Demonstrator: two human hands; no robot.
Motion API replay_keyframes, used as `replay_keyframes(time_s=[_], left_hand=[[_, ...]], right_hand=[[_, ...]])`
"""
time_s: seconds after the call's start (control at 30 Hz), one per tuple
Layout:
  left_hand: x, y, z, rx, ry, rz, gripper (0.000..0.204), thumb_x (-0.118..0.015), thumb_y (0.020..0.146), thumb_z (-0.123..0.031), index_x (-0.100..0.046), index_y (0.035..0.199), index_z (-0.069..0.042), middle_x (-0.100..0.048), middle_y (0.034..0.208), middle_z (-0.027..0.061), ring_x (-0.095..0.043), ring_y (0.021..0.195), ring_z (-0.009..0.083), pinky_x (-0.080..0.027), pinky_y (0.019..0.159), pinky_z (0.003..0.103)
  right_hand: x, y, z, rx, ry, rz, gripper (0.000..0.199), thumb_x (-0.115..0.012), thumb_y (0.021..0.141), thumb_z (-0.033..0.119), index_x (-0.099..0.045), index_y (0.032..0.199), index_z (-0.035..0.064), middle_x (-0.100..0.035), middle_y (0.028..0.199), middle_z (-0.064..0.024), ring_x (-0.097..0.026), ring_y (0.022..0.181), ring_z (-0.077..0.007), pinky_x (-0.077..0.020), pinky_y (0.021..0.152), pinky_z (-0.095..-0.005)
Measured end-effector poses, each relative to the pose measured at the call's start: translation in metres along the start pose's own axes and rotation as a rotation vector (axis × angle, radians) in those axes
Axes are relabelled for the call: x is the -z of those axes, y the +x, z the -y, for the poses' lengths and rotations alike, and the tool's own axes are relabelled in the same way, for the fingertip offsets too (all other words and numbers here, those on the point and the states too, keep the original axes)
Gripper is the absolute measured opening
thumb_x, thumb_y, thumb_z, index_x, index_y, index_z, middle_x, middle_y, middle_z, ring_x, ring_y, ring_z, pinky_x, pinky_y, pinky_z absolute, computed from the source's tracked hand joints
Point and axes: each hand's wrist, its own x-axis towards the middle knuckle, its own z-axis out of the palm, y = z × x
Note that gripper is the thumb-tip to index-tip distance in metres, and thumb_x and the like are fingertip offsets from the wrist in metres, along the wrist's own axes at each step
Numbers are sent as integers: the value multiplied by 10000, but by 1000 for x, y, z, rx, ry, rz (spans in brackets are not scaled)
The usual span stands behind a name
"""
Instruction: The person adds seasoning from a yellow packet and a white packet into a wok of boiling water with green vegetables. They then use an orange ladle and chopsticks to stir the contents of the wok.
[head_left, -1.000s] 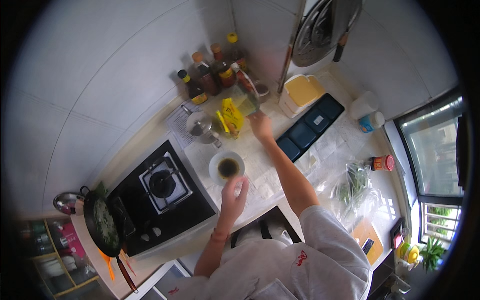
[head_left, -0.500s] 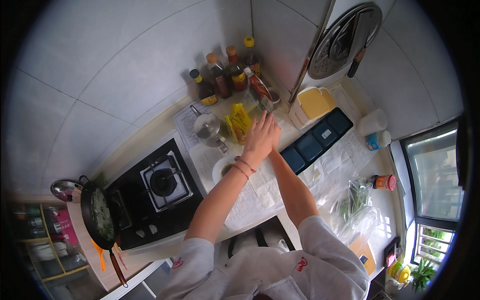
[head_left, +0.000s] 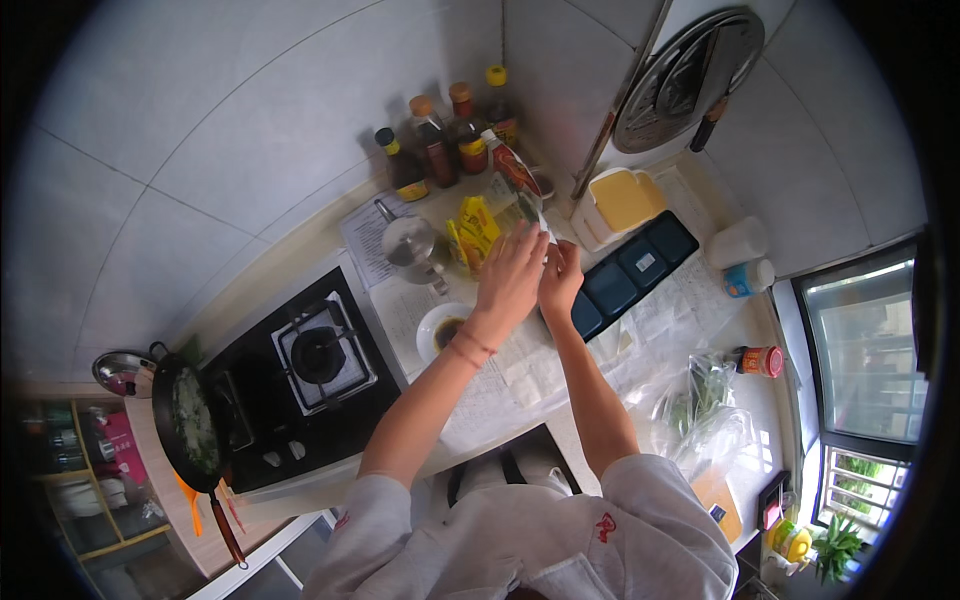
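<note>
My left hand (head_left: 510, 275) and my right hand (head_left: 560, 278) meet over the counter, fingertips together on the lower end of a long red and white packet (head_left: 512, 168) that slants up toward the wall. Just below my left wrist sits a white bowl (head_left: 440, 330) with dark sauce in it. A yellow packet (head_left: 478, 230) and a lidded metal pot (head_left: 408, 245) stand left of my hands. Right of them lies a dark blue compartment tray (head_left: 630, 275).
Sauce bottles (head_left: 445, 140) line the wall corner. A gas stove (head_left: 318, 355) is at left, with a black pan (head_left: 190, 425) of greens beyond it. A yellow-lidded box (head_left: 620, 205), white cup (head_left: 735, 240), red-capped jar (head_left: 762, 360) and bagged greens (head_left: 700, 410) fill the right.
My left hand left the bowl and reached forward to join my right hand. Both now pinch the red and white packet, lifted from the bottle corner.
</note>
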Motion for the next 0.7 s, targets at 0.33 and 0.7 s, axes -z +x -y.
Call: replay_keyframes(time_s=[0.33, 0.7], left_hand=[[63, -63, -52, 590, -915, -170, 690, -739, 814, -114, -384, 1402, -44, -475, 1376, 139, -452, 1279, 258, -365, 1042, 404], [181, -168, -59, 633, -1654, -40, 292, -663, 891, -131, -570, 1115, 32, -660, 995, 115, -658, 800, 195, -524, 666, 297]], right_hand=[[137, -35, 110, 185, -154, -106, 93, -593, 916, 48, -586, 995, -1, -678, 806, -139, -686, 744, -189, -511, 658, -283], [125, -137, 249, 243, 113, 174, 95, -652, 865, 4, -620, 947, -32, -671, 720, -37, -605, 664, -45, -485, 619, -197]])
